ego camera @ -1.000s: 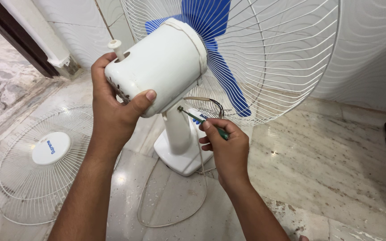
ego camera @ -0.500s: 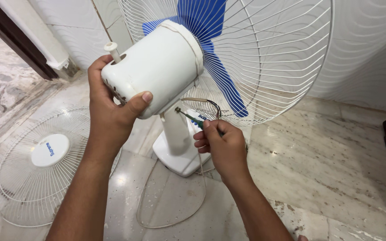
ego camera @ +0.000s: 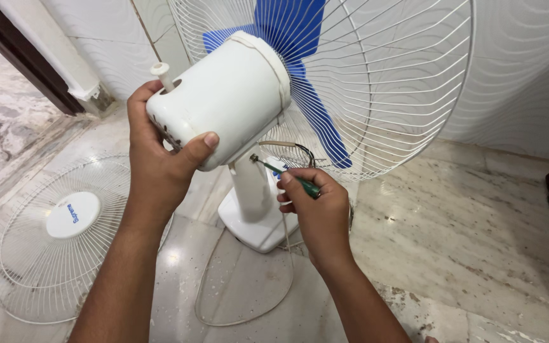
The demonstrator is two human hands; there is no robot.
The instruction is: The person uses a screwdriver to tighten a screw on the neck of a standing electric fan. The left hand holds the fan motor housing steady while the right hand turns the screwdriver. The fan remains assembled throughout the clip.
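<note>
Steadying the white plastic fan motor housing in the clamped left hand, the right hand grips a green-handled screwdriver, its tip at a screw under the housing, probably needing firm, square turning.

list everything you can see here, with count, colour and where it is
fan motor housing: 1, white, upper centre, gripped at its rear
knob: 1, white, on top of the housing's rear
fan blades: blue, behind the rear guard
rear guard: 1, white wire, on the fan, top right
fan stand and base: 1, white, on the floor at centre
screwdriver: 1, green handle, tip at the joint under the housing
power cord: 1, white, looped on the floor
loose front guard: 1, white wire, flat on the floor, left
floor: marble, beige
left hand: holds the housing
right hand: holds the screwdriver
</note>
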